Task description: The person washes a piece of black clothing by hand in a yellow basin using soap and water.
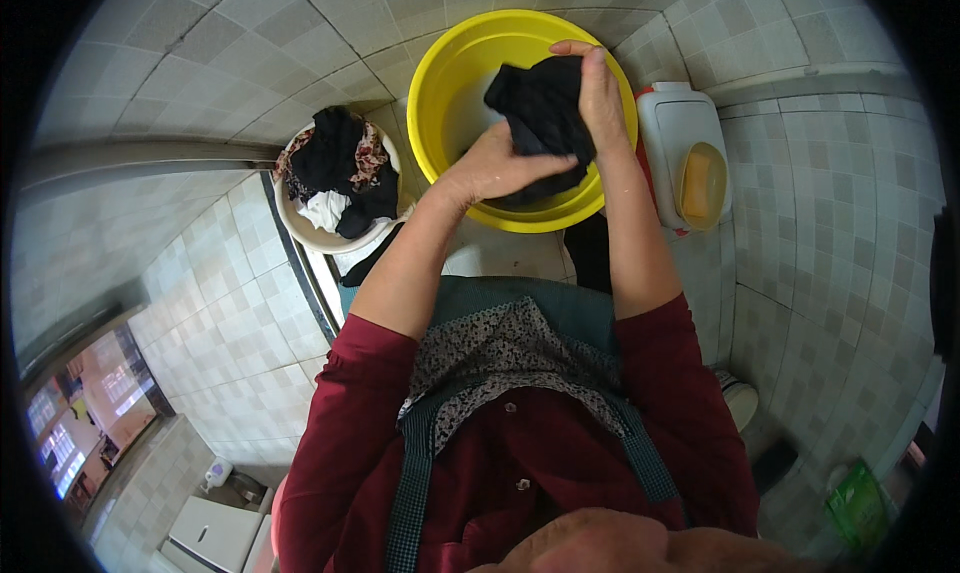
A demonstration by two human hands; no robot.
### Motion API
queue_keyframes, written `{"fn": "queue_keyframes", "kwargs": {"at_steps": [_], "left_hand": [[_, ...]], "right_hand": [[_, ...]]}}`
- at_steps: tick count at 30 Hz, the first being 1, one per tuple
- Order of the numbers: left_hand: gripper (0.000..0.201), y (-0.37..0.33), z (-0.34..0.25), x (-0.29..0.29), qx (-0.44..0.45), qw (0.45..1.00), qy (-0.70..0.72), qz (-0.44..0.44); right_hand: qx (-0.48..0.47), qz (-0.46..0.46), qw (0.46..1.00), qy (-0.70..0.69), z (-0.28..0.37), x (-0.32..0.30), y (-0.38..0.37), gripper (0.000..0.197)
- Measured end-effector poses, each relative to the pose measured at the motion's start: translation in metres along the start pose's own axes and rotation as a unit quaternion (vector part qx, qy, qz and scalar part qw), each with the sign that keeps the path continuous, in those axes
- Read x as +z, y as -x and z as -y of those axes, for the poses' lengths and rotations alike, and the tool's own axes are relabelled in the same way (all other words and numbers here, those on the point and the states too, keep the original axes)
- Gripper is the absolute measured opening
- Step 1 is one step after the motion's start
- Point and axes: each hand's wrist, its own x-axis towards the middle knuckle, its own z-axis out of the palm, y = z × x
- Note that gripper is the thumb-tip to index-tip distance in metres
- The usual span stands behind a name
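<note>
A bunched black cloth [542,108], wet-looking and slightly blurred, is between my two hands above a large yellow basin [428,103]. My left hand [497,163] grips its lower left side, with the thumb stretched across the front and the other fingers hidden by the cloth. Along the right edge of the bundle, my right hand [600,98] is wrapped with its fingertips at the top. The lower part of the cloth hangs into the basin. Exactly which garment it is cannot be made out. Some greyish water shows inside the basin on the left.
Left of the basin stands a smaller white basin [290,216] heaped with black, white and flowered clothes [368,158]. On the right, a white container [685,113] with a red edge carries a yellow dish [718,208] holding a bar of soap [697,185]. Tiled walls stand close around.
</note>
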Motion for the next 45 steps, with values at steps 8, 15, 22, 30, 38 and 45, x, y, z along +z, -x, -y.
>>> {"fn": "queue_keyframes", "kwargs": {"at_steps": [8,15,22,30,38,45], "left_hand": [[0.036,0.006,0.005,-0.034,-0.018,0.864,0.469,-0.183],[0.045,0.010,0.010,-0.061,0.054,0.815,0.556,-0.153],[0.040,0.005,-0.003,-0.066,0.046,0.881,0.413,-0.228],[0.050,-0.012,0.004,-0.035,0.007,0.893,0.380,-0.240],[0.053,-0.035,0.055,-0.025,0.097,0.794,0.591,-0.105],[0.030,-0.037,0.043,0.018,-0.176,0.815,0.502,-0.230]], "right_hand": [[0.211,0.272,0.936,0.072,0.002,-0.013,0.013,0.047],[0.217,0.355,0.889,0.189,-0.015,-0.006,0.007,0.045],[0.182,0.043,0.967,-0.173,0.011,-0.054,0.015,0.040],[0.118,-0.159,0.914,-0.354,0.009,-0.059,0.004,0.045],[-0.257,0.220,0.927,0.164,0.076,0.065,0.082,0.015],[-0.069,-0.137,0.944,0.291,0.000,0.046,0.015,0.018]]}}
